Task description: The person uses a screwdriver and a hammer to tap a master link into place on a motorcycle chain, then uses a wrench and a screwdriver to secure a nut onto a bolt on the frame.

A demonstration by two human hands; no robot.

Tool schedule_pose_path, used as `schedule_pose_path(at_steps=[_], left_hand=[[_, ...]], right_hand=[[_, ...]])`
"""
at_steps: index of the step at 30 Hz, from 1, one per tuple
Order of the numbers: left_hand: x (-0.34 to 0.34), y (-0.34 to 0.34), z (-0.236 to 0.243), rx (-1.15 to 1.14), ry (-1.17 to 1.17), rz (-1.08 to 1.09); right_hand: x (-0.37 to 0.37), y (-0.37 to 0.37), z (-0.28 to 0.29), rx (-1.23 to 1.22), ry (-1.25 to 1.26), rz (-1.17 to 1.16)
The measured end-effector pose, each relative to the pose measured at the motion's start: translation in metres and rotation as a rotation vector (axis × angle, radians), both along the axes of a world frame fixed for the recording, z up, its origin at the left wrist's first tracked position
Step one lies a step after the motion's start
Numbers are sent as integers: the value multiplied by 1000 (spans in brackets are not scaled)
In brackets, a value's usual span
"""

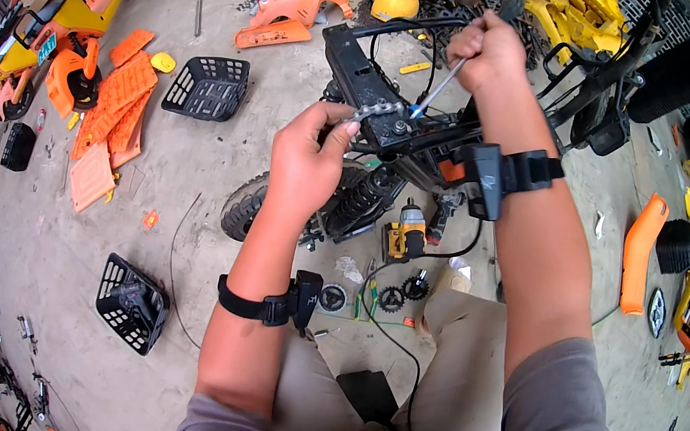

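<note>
My left hand is closed, thumb and fingers pinching the end of a short silver roller chain. The chain lies across the top of a black metal vehicle frame, beside a bolt. Up and to the right, my right hand is wrapped around a screwdriver with a thin metal shaft. That shaft slants down to the left, its blue-looking tip close to the chain and frame. My fist hides most of the handle. Under the frame are a black coil spring and a wheel.
A yellow-black cordless power tool and several gears lie on the floor before my legs. Black baskets and orange panels are at left. Heaped yellow parts stand beyond. A cable runs past my knees.
</note>
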State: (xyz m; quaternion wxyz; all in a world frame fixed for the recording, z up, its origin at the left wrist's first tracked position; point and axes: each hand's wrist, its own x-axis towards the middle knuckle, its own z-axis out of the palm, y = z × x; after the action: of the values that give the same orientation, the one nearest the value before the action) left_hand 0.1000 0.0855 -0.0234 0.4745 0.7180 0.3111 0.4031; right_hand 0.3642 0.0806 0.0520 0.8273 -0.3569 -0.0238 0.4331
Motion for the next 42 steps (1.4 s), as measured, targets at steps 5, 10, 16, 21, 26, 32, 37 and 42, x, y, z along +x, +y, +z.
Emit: schedule_pose_path(at_steps=[5, 10, 16, 21, 26, 32, 37, 42], left_hand=[[-2, 5, -1, 226, 69, 41], [1, -2, 9, 404, 43, 61], [4, -10, 12, 466, 19, 34], [4, -9, 15, 471, 44, 44], [6, -9, 19, 494, 43, 44], [5, -8, 26, 412, 54, 8], [3, -4, 23, 428, 74, 8], [3, -4, 25, 400, 85, -9]], right_hand=[[-37, -41, 39, 51, -157, 108], [-83, -79, 42, 277, -502, -179], [-111, -73, 66, 493, -634, -265], [-136, -48, 73, 318, -688, -229], [-131, -44, 67, 357, -741, -185], [-134, -35, 67, 262, -730, -178], [-131, -27, 69, 151, -817, -182], [-125, -2, 75, -159, -1130, -325]])
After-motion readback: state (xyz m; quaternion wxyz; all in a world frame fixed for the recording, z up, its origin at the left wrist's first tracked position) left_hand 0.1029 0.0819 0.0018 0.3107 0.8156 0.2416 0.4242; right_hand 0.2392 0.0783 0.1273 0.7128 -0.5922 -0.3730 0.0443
